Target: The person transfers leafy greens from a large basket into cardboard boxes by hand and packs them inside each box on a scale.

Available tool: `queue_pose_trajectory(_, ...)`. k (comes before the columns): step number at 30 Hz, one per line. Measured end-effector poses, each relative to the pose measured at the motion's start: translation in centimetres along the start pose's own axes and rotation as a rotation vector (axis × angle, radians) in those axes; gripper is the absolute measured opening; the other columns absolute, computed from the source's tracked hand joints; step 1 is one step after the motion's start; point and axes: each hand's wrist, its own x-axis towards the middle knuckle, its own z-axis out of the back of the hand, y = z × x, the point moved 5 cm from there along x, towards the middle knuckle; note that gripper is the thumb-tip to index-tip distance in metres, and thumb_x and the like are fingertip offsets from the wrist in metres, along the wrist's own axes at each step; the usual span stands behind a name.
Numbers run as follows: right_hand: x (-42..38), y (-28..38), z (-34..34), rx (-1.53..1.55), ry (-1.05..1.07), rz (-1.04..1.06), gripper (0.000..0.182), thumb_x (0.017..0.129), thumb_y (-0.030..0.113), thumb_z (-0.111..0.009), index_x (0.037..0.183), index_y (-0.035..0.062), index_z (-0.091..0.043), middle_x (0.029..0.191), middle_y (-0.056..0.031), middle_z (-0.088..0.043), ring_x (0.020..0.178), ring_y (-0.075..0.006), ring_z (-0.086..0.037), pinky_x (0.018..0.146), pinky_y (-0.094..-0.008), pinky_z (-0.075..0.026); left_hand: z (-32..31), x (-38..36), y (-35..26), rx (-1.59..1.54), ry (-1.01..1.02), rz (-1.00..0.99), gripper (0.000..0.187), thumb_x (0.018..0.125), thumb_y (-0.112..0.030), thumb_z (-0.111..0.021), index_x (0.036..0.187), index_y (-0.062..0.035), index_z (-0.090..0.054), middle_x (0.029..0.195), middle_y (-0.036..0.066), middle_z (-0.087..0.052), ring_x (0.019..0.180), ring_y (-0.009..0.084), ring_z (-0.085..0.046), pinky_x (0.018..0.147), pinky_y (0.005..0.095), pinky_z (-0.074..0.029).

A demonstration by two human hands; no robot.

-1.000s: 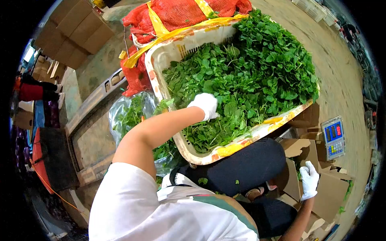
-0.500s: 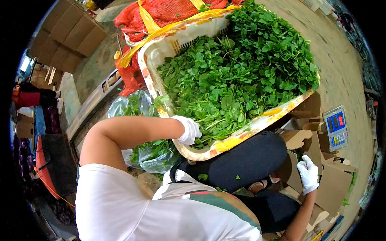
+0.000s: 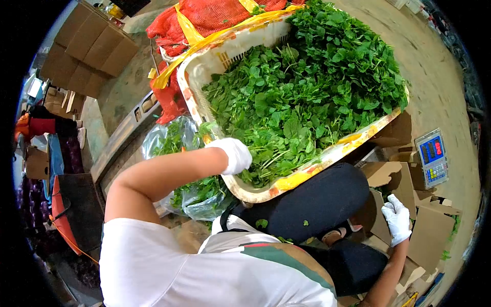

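Note:
A cream plastic crate (image 3: 197, 97) is heaped with leafy greens (image 3: 307, 87) and tilts toward my lap. My left hand (image 3: 232, 155), in a white glove, is curled at the crate's near rim, closed on a small bunch of the greens' stems. In a white glove too, my right hand (image 3: 397, 219) lies low at the right with fingers apart. It rests on the flap of an open cardboard box (image 3: 427, 233). My black-trousered knee (image 3: 312, 204) sits between the crate and that box.
A clear plastic bag of greens (image 3: 179, 148) lies left of the crate. Red mesh sacks (image 3: 215, 18) are behind it. A digital scale (image 3: 432, 158) stands on the concrete floor at the right. Cardboard boxes (image 3: 89, 46) are stacked at the far left.
My left hand has drawn back from the middle of the greens to the crate's near rim. My right hand has stayed on the cardboard flap.

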Motion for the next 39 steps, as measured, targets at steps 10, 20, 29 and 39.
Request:
queue_pose_trajectory(10, 0.4, 0.5, 0.1, -0.019, 0.033, 0.019, 0.048, 0.073, 0.003, -0.063, 0.119, -0.0017, -0.05, 0.096, -0.0152, -0.062, 0.081, -0.0156, -0.059, 0.073, -0.0262, -0.047, 0.4, -14.9, 7.3, -0.79, -0.2, 0.004, 0.04, 0.065, -0.015, -0.073, 0.104, -0.0174, -0.064, 0.092, 0.009, -0.064, 0.08, 0.0228, -0.061, 0.072, 0.0312, -0.048)
queue_pose_trajectory(20, -1.2, 0.2, 0.5, 0.06, 0.032, 0.009, 0.048, 0.074, 0.0, -0.06, 0.12, -0.0035, -0.048, 0.105, -0.016, -0.058, 0.09, -0.0185, -0.058, 0.079, -0.0275, -0.047, -2.5, -10.7, 8.4, -0.697, -0.624, 0.178, 0.035, 0.067, -0.02, -0.071, 0.094, -0.0076, -0.053, 0.091, 0.012, -0.057, 0.083, 0.0217, -0.057, 0.075, 0.0324, -0.045)
queue_pose_trajectory(29, -1.6, -1.3, 0.6, 0.04, -0.003, 0.061, 0.047, 0.073, 0.001, -0.061, 0.119, -0.0024, -0.049, 0.101, -0.0126, -0.059, 0.087, -0.0142, -0.057, 0.077, -0.026, -0.047, 3.1, -10.9, 7.2, -0.137, -1.097, 0.434, 0.055, 0.065, -0.033, -0.069, 0.113, -0.0122, -0.051, 0.114, 0.017, -0.049, 0.103, 0.0364, -0.047, 0.087, 0.0449, -0.039)
queue_pose_trajectory(39, -2.3, 0.0, 0.3, 0.065, 0.038, -0.022, 0.048, 0.074, 0.0, -0.059, 0.121, -0.0035, -0.047, 0.112, -0.0139, -0.056, 0.095, -0.0178, -0.056, 0.081, -0.0263, -0.046, -0.2, -0.4, 5.1, 0.078, 0.044, 0.295, 0.024, 0.075, -0.025, -0.053, 0.086, -0.0069, -0.065, 0.085, 0.013, -0.064, 0.079, 0.0302, -0.061, 0.071, 0.0374, -0.049)
